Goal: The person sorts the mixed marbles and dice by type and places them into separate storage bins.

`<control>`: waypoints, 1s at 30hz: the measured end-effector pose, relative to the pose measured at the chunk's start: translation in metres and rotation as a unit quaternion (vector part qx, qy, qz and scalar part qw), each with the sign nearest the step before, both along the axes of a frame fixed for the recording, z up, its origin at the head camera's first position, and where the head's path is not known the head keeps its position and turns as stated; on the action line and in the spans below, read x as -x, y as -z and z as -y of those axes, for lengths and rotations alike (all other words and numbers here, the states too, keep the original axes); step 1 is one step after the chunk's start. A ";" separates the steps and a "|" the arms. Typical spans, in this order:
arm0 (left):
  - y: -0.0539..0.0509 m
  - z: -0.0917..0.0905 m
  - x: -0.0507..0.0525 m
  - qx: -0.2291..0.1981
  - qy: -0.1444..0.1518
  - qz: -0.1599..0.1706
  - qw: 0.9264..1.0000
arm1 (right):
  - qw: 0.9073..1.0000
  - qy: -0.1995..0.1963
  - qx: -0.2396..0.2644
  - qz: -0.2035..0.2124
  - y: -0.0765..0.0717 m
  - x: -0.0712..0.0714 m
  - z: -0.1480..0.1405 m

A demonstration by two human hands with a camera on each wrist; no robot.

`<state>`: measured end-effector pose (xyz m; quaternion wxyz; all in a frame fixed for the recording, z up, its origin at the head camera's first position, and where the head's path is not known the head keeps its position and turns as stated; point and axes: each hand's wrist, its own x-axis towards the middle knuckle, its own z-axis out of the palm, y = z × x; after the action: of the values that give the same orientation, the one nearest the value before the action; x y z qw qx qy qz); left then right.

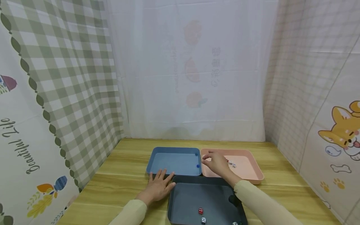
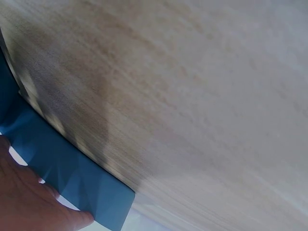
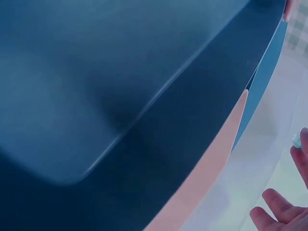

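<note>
My left hand (image 1: pixel 158 188) lies with fingers spread and straight at the near rim of the blue tray (image 1: pixel 174 150), beside the left corner of the dark grey tray (image 1: pixel 180 178). In the left wrist view, its fingers (image 2: pixel 43 192) touch a tray wall (image 2: pixel 72 166). Above the left part of the pink tray (image 1: pixel 251 172) is my right hand (image 1: pixel 217 163). Its thumb and a finger pinch a small pale die (image 3: pixel 297 140), partly covered by the fingertips. Two blue dice (image 1: pixel 198 166) sit along the right side of the blue tray.
Several white and red dice (image 1: pixel 231 163) lie in the pink tray, partly behind the right hand. The dark tray holds a red die (image 1: pixel 201 211), a white die (image 1: pixel 203 220) and more at its near edge. Cloth curtains (image 1: pixel 194 78) enclose the wooden table (image 1: pixel 112 187).
</note>
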<state>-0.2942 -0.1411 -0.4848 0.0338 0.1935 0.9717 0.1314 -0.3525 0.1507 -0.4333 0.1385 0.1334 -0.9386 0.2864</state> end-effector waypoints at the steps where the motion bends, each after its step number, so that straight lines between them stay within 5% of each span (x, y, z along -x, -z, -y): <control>1: 0.000 0.000 0.001 0.000 0.000 0.000 1.000 | 1.000 0.003 0.007 0.004 0.000 0.002 0.003; 11: 0.000 -0.001 0.000 -0.002 0.001 0.003 1.000 | 0.999 0.043 0.023 0.024 0.016 0.026 0.026; 20: 0.001 0.001 0.000 0.001 -0.010 0.003 1.000 | 0.998 0.040 0.016 0.053 0.011 0.027 0.055; 30: 0.003 0.000 -0.001 0.007 -0.003 -0.018 1.000 | 0.999 0.029 -0.007 0.042 0.012 0.028 0.078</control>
<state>-0.2936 -0.1409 -0.4878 0.0174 0.1928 0.9736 0.1208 -0.3804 0.0723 -0.4455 0.1063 0.0951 -0.9491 0.2809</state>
